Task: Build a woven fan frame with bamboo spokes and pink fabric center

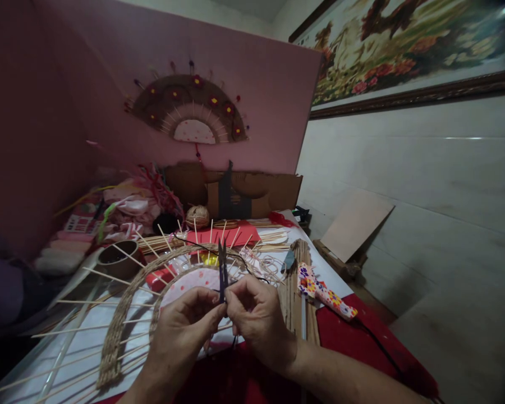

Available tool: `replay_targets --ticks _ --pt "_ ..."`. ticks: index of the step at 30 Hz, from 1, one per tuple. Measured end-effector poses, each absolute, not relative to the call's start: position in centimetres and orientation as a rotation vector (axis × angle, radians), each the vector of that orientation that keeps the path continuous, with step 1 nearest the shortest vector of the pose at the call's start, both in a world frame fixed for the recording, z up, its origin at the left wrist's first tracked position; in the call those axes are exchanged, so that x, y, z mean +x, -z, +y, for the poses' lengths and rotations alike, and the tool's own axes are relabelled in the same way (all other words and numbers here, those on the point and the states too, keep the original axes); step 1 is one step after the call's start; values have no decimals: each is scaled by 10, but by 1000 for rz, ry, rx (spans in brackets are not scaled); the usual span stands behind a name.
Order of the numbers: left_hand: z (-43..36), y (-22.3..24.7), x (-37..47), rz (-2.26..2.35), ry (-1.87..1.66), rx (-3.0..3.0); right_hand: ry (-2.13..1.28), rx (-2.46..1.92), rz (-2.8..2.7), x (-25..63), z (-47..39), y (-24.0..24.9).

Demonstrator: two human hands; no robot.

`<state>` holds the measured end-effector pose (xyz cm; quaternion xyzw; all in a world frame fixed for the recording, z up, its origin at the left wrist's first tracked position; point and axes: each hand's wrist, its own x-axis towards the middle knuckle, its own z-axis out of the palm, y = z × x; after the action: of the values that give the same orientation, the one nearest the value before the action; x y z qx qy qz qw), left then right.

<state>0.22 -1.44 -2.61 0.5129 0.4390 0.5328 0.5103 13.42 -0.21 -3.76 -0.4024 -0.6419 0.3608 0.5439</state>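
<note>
Dark-bladed scissors (223, 269) point upward between my two hands, their blades slightly apart and their handles hidden. My left hand (185, 322) is closed, its thumb and fingertips pinching at the base of the blades. My right hand (258, 320) is closed just beside it, fingertips together near a thin black cord (246, 261) that loops up behind the hands; its grip on the cord is partly hidden. Beyond and left of my hands lies a fan-shaped frame of thin sticks with a woven twine band (128, 303) and a pale, pink-spotted half-round centre (189, 285).
A glue gun (326, 292) with flowered covering lies on cardboard strips (292, 314) at right. Behind are red paper (235, 233), a twine ball (197, 216), a tape roll (120, 258) and heaped pink materials (130, 207). A decorated fan (193, 101) hangs on the pink panel.
</note>
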Motion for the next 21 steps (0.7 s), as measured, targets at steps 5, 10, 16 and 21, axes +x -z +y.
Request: replay_targets --ticks 5,10,16,21 --pt "-17 22 3 1088 -1278 1277 -938 -905 -1566 138 -3 33" --pt "-17 23 4 1094 -1297 1253 -902 -867 -1626 141 -3 32" --pt "-17 32 4 1083 -1289 1295 -989 -965 -1505 135 -3 32" --pt "-21 38 4 1156 -1277 1552 -1060 -967 -1380 128 -5 32"
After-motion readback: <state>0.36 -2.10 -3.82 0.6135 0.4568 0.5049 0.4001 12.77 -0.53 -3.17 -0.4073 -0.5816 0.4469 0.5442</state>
